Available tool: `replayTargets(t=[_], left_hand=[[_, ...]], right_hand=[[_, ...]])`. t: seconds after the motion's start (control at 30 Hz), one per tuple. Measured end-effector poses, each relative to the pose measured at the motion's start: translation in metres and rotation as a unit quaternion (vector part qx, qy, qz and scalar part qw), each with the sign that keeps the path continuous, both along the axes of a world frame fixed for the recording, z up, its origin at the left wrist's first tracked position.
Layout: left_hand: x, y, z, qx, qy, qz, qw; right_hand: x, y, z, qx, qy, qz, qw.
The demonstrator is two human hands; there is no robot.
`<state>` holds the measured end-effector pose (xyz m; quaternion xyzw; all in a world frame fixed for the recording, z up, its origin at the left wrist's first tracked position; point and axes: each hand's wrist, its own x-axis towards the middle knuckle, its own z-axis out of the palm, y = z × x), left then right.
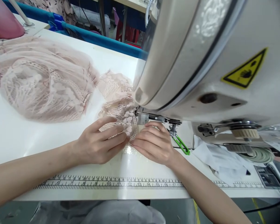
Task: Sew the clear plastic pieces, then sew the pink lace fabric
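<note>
A pale pink lace piece (121, 105) lies on the white table under the head of a white sewing machine (200, 62). My left hand (100, 141) rests on the lace's near edge, fingers stretched flat and pointing right. My right hand (151, 143) meets it fingertip to fingertip, fingers pressed down on the lace just in front of the presser foot (140, 118). The needle area is mostly hidden by the machine head.
A large heap of the same pink lace (42, 81) lies at the left. A printed ruler (112, 183) runs along the table's front edge. A green tool (182, 144) lies right of the foot, white cloth (219, 158) beyond. A blue rail (102, 39) borders the back.
</note>
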<state>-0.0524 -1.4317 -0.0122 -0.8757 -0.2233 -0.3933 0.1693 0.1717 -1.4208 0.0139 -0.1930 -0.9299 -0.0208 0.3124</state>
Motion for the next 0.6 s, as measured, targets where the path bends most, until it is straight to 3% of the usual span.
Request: replayTargets(t=[0.6], left_hand=[[0.0018,-0.0003,0.0040,0.010,-0.001,0.000,1.000]], right_hand=[[0.0030,0.0008,-0.0046,0.024,-0.020,0.005,0.999]])
